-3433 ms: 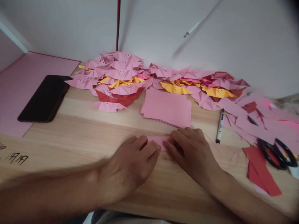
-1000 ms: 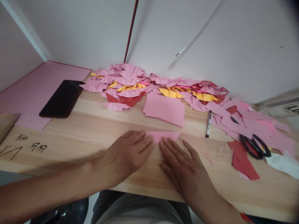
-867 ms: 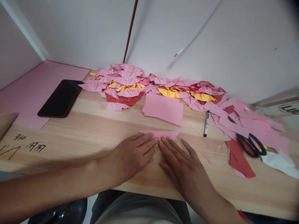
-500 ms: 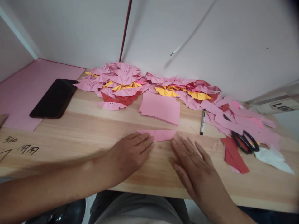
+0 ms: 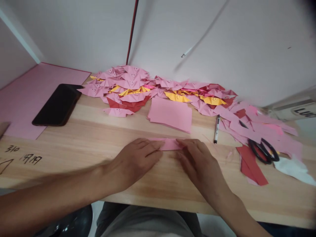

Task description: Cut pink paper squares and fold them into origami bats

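A narrow folded strip of pink paper [image 5: 171, 144] lies crosswise on the wooden table in front of me. Across its left part my left hand [image 5: 138, 158] rests palm down, fingers stretched and flat against it, its thumb hidden underneath. The right end is between the bent fingers and thumb of my right hand [image 5: 199, 161]; the fingertips touch the paper's upper edge and the thumb is at its lower side. Just beyond the strip sits a stack of pink paper sheets [image 5: 170, 115].
Folded pink, red and yellow paper pieces [image 5: 133, 80] pile along the wall. At left, a black phone [image 5: 58, 105] lies partly on a large pink sheet [image 5: 24, 98]. To the right are a marker pen [image 5: 216, 130], black-handled scissors [image 5: 261, 151], red paper scraps [image 5: 251, 166] and white tissue [image 5: 293, 169].
My right hand has gone from lying flat beside the strip to bent fingers at its right end. My left hand remains on the paper. The view has shifted slightly.
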